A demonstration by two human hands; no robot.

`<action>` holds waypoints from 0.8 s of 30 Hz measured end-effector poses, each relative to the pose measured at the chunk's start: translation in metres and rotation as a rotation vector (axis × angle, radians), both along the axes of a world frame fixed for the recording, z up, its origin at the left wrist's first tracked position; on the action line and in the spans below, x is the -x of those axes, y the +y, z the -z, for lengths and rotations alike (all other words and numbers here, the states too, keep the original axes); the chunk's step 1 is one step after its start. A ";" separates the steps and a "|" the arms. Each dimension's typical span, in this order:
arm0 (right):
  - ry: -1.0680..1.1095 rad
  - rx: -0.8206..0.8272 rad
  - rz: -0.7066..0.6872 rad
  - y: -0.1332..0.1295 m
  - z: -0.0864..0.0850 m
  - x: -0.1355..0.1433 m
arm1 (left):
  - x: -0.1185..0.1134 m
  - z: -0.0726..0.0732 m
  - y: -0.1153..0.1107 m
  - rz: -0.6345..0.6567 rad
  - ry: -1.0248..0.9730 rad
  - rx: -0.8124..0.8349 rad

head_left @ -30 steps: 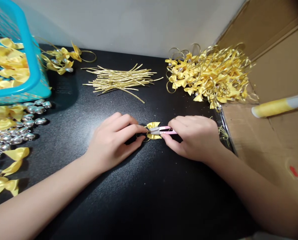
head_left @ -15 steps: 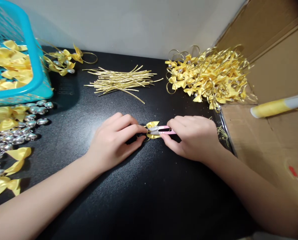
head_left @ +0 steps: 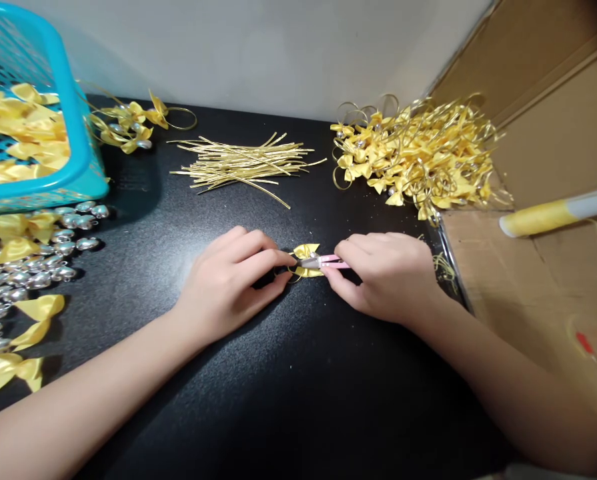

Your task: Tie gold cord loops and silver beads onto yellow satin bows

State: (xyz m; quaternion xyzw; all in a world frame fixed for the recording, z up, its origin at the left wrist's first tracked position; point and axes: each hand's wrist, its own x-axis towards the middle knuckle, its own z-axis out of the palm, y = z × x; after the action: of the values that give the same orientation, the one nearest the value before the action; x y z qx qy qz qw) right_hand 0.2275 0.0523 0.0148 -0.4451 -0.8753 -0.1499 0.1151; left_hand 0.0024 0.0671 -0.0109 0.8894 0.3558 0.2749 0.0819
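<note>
At the middle of the black table, a yellow bow with a gold cord loop lies between my hands. My left hand pinches the loop at the bow's left side between thumb and fingers. My right hand is closed on the pink handles of small snips. The snips' blades lie across the middle of the bow, their tips close to my left fingertips. The blades look closed together. Part of the loop is hidden by my left fingers.
Gold cords lie beyond my hands. A heap of finished yellow bows with loops sits at the back right. At left are a blue basket of bows, silver beads and loose bows. Cardboard and a yellow roll are at right.
The snips' handles have been squeezed closer together in my right hand and the blades have shut. Both hands have stayed in nearly the same place.
</note>
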 end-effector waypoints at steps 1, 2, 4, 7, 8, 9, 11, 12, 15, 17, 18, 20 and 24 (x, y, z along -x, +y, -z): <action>0.001 0.008 0.001 0.000 -0.001 -0.001 | 0.000 0.000 0.000 -0.004 0.002 0.004; 0.001 0.025 0.005 0.001 -0.003 -0.002 | 0.000 0.000 0.000 -0.008 0.003 0.008; 0.016 0.074 0.036 0.002 -0.008 -0.008 | 0.000 0.000 0.000 -0.017 0.009 0.023; 0.111 0.187 0.105 0.004 -0.017 -0.020 | 0.001 -0.001 0.001 -0.028 0.012 0.032; 0.156 0.232 0.106 0.005 -0.018 -0.024 | 0.001 -0.001 0.002 -0.033 0.013 0.034; 0.200 0.276 0.080 0.006 -0.017 -0.026 | 0.001 -0.001 0.002 -0.037 0.016 0.039; 0.268 0.367 -0.042 0.008 -0.010 -0.027 | 0.001 0.000 0.003 -0.042 0.022 0.058; 0.293 0.403 -0.118 0.009 -0.005 -0.025 | 0.001 0.000 0.003 -0.045 0.027 0.076; 0.315 0.491 -0.257 0.011 0.012 -0.020 | 0.001 0.002 0.005 -0.085 0.037 0.144; 0.320 0.524 -0.268 0.010 0.018 -0.019 | 0.002 0.003 0.007 -0.131 0.035 0.181; 0.323 0.543 -0.262 0.009 0.018 -0.021 | 0.003 0.003 0.008 -0.151 0.034 0.193; 0.322 0.591 -0.255 0.004 0.016 -0.028 | 0.004 0.002 0.009 -0.181 0.026 0.203; 0.249 0.616 -0.222 -0.015 0.004 -0.042 | 0.006 -0.001 0.012 -0.262 -0.096 0.231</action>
State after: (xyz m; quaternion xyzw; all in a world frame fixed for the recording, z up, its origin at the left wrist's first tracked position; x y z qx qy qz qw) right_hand 0.2691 0.0377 0.0106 -0.3759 -0.9018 0.1902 0.0966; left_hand -0.0036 0.0787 -0.0103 0.8060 0.4935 0.2826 0.1641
